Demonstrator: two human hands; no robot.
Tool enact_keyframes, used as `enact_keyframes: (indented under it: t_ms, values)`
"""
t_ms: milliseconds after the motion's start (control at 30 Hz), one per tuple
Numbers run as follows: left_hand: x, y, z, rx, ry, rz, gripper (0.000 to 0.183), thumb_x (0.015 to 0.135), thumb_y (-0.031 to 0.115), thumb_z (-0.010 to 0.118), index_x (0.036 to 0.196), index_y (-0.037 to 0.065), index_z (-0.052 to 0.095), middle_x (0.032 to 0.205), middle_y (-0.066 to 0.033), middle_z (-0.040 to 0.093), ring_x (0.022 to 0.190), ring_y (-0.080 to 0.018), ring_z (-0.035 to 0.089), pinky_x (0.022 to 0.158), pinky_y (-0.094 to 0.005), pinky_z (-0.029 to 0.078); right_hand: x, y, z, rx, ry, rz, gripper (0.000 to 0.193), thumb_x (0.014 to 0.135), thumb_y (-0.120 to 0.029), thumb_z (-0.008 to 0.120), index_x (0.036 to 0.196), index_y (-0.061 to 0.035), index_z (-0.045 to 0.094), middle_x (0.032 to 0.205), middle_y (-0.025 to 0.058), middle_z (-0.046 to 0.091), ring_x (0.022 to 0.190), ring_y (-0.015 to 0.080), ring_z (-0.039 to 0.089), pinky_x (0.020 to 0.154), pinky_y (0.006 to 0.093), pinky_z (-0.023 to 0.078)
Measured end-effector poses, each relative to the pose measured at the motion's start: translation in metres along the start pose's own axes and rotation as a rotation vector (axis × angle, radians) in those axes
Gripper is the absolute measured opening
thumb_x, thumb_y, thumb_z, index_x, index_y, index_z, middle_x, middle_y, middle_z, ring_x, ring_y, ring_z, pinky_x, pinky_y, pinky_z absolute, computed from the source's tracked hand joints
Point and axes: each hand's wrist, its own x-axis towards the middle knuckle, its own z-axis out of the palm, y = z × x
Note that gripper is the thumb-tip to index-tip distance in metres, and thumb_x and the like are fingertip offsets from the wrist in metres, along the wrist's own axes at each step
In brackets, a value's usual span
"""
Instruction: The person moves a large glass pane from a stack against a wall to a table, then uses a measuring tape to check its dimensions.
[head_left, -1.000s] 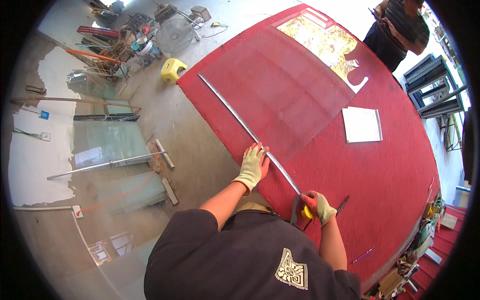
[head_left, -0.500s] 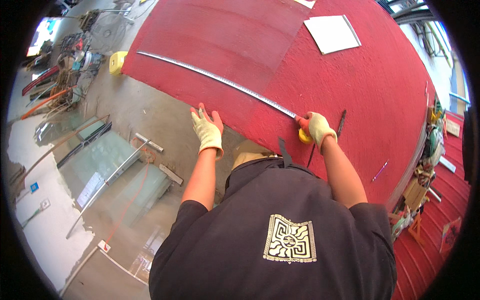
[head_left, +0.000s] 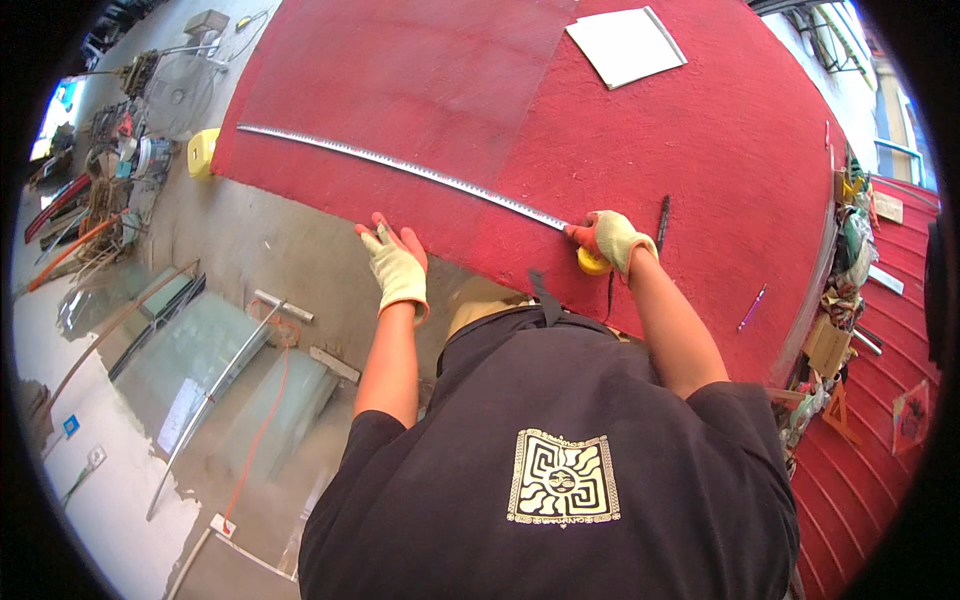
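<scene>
My right hand [head_left: 612, 238], in a cream glove with orange fingertips, is closed round a yellow tape measure [head_left: 592, 262] with a dark strap hanging from it. Its fingertips are at the near end of a long silver graduated strip [head_left: 400, 165] lying flat across the red table [head_left: 600, 140]. Whether that strip comes out of the tape measure's case is hidden by the fingers. My left hand [head_left: 396, 265], gloved alike, holds nothing. Its fingers are spread beside the table's near left edge.
White sheets [head_left: 627, 47] lie on the far part of the table. A black pen [head_left: 663, 222] and a purple pen [head_left: 753, 307] lie to the right. A yellow block-like thing [head_left: 202, 153] is at the left corner. Glass panes [head_left: 205, 340] and a metal tube [head_left: 210, 400] are at lower left.
The whole view has shifted, so the table and strip appear farther left. Both hands keep nearly the same pose, and the right still grips the tape measure.
</scene>
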Motion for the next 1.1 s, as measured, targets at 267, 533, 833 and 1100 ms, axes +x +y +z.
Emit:
enact_keyframes:
  t_ms: [267, 533, 833, 1100]
  values:
    - [0.004, 0.012, -0.011, 0.037, -0.100, -0.031, 0.073, 0.107, 0.032, 0.051, 0.167, -0.001, 0.024, 0.170, -0.0387, 0.013, 0.154, -0.0530, 0.031, 0.126, -0.0494, 0.034, -0.017, 0.009, -0.003, -0.010, 0.081, -0.145, 0.061, 0.095, -0.058, 0.069, 0.124, -0.0047, 0.076, 0.119, 0.0231, 0.076, 0.117, 0.0395, 0.071, 0.099, 0.0461, 0.056]
    - [0.006, -0.008, 0.006, 0.040, -0.068, 0.067, 0.070, 0.110, 0.030, 0.045, 0.167, -0.003, 0.020, 0.170, -0.0407, 0.007, 0.159, -0.0524, 0.016, 0.131, -0.0492, 0.020, -0.011, 0.018, 0.005, -0.015, 0.152, -0.173, 0.055, 0.095, -0.057, 0.068, 0.118, -0.0075, 0.078, 0.114, 0.0196, 0.077, 0.110, 0.0386, 0.073, 0.094, 0.0473, 0.057]
    - [0.012, 0.000, -0.005, 0.015, -0.275, -0.090, 0.072, 0.114, 0.032, 0.037, 0.169, -0.002, 0.006, 0.176, -0.0294, -0.005, 0.164, -0.0400, 0.008, 0.133, -0.0416, 0.013, -0.029, 0.013, -0.007, 0.000, 0.100, -0.160, 0.058, 0.095, -0.058, 0.066, 0.127, -0.0101, 0.076, 0.125, 0.0193, 0.075, 0.120, 0.0388, 0.070, 0.101, 0.0482, 0.054]
    - [0.020, -0.006, -0.004, 0.076, -0.295, -0.048, 0.077, 0.112, 0.037, 0.039, 0.169, -0.004, 0.008, 0.170, -0.0399, -0.011, 0.161, -0.0537, 0.004, 0.132, -0.0482, 0.017, -0.029, 0.020, -0.007, 0.081, 0.075, -0.180, 0.055, 0.095, -0.056, 0.068, 0.125, -0.0117, 0.077, 0.119, 0.0178, 0.077, 0.115, 0.0386, 0.071, 0.098, 0.0495, 0.055]
